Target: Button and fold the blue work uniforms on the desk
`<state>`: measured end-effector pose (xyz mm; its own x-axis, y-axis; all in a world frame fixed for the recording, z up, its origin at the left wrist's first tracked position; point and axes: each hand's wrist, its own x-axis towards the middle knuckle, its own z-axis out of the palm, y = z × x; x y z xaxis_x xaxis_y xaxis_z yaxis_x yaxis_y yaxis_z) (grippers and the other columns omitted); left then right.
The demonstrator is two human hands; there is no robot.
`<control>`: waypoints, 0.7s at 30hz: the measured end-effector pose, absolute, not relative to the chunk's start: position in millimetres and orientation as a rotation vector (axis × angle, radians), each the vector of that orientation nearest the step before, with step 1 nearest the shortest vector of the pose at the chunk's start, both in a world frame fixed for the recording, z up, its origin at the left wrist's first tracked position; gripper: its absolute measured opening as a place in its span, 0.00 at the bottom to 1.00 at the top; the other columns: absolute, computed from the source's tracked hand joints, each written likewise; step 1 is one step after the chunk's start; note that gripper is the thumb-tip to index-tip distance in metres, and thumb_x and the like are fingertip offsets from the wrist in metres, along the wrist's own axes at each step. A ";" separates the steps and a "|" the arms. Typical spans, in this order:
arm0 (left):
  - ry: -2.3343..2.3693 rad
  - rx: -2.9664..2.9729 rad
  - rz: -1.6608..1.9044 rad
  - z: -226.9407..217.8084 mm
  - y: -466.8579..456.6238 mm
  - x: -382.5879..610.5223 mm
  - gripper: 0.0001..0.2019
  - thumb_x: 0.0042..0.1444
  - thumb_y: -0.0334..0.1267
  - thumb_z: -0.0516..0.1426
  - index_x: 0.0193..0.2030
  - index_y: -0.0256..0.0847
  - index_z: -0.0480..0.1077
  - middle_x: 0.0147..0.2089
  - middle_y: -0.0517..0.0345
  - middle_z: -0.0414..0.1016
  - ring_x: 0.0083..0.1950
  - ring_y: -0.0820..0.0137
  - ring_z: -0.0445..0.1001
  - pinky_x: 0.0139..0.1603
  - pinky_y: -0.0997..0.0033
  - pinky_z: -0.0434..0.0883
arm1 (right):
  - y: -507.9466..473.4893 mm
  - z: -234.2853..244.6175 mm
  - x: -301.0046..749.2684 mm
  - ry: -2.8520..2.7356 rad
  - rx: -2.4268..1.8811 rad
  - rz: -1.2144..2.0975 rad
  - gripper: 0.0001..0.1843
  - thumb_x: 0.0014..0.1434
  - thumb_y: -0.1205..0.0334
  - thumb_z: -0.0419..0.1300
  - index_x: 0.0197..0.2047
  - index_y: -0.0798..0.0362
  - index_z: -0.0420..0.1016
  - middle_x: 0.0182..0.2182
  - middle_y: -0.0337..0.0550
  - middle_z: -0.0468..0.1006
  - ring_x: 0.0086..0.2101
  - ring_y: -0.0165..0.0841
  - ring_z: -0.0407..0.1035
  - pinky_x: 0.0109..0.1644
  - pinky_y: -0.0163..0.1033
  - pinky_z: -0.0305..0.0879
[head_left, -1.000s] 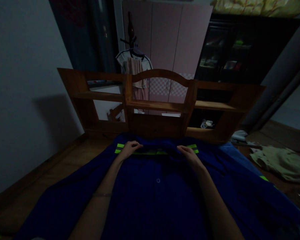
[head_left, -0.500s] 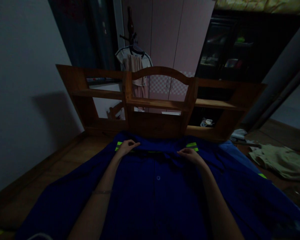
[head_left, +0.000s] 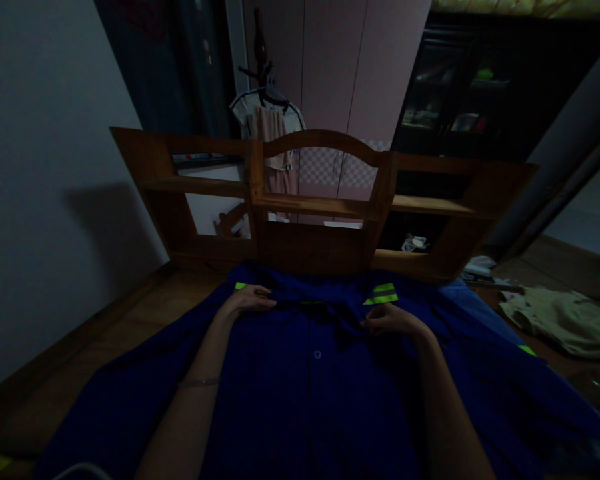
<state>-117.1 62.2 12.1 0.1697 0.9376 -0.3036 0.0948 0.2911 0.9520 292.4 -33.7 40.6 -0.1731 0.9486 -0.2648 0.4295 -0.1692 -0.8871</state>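
A dark blue work shirt [head_left: 310,393] with neon-green reflective stripes [head_left: 380,294] lies spread flat in front of me on a wooden surface. My left hand [head_left: 247,300] rests at the shirt's far edge on the left, its fingers curled onto the cloth. On the right, my right hand [head_left: 387,321] pinches the fabric beside the collar just below a green stripe. A button [head_left: 317,355] shows on the shirt's middle line between my forearms.
A wooden headboard-like shelf frame [head_left: 320,207] stands right behind the shirt. A pale green garment [head_left: 560,320] lies crumpled at the right. A coat stand with hanging clothes [head_left: 267,127], pink wardrobe doors and a dark cabinet are farther back. A grey wall runs along the left.
My right hand has drawn back toward me and down, pulling the collar cloth along. The green stripe between my hands is now mostly covered by blue fabric. My left hand has barely moved.
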 end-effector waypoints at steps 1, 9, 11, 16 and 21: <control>1.256 1.103 0.823 10.7 62.6 -116.8 0.29 0.21 0.33 0.72 0.36 0.33 0.71 0.29 0.52 0.77 0.28 0.66 0.77 0.33 0.67 0.75 | -34.0 39.8 292.4 -1.563 -1.572 1.392 0.16 0.36 0.56 0.71 0.25 0.59 0.77 0.22 0.45 0.77 0.22 0.31 0.70 0.25 0.32 0.65; 1.206 1.101 0.947 8.6 69.9 -106.0 0.21 0.34 0.46 0.68 0.30 0.33 0.69 0.27 0.56 0.75 0.28 0.70 0.76 0.32 0.71 0.74 | -21.8 28.8 295.0 -1.271 -1.350 1.397 0.10 0.41 0.63 0.68 0.29 0.56 0.75 0.26 0.41 0.77 0.27 0.31 0.72 0.33 0.34 0.69; 1.161 1.104 1.023 11.0 69.4 -100.3 0.20 0.39 0.49 0.66 0.32 0.35 0.69 0.30 0.57 0.76 0.31 0.72 0.76 0.35 0.72 0.73 | -15.9 26.8 292.6 -1.186 -1.261 1.349 0.09 0.44 0.62 0.66 0.32 0.54 0.74 0.31 0.42 0.78 0.32 0.32 0.73 0.40 0.35 0.70; 1.007 1.151 1.090 14.9 62.7 -90.1 0.25 0.37 0.40 0.68 0.42 0.35 0.70 0.39 0.53 0.76 0.36 0.71 0.76 0.39 0.73 0.72 | -7.3 26.6 282.5 -1.062 -1.075 1.281 0.15 0.47 0.63 0.63 0.41 0.49 0.72 0.43 0.43 0.76 0.43 0.35 0.72 0.51 0.42 0.68; 0.803 1.178 1.056 13.6 60.7 -93.4 0.28 0.38 0.33 0.68 0.49 0.37 0.69 0.47 0.49 0.75 0.43 0.67 0.75 0.46 0.68 0.72 | -8.0 29.7 275.2 -1.010 -0.927 1.284 0.23 0.47 0.65 0.62 0.49 0.45 0.70 0.50 0.39 0.73 0.49 0.33 0.68 0.56 0.40 0.63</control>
<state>-93.4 60.7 13.6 0.3280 0.9441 0.0313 -0.2213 0.0446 0.9742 275.2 -8.0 29.7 0.0144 0.9973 0.0727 -0.3060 0.0736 -0.9492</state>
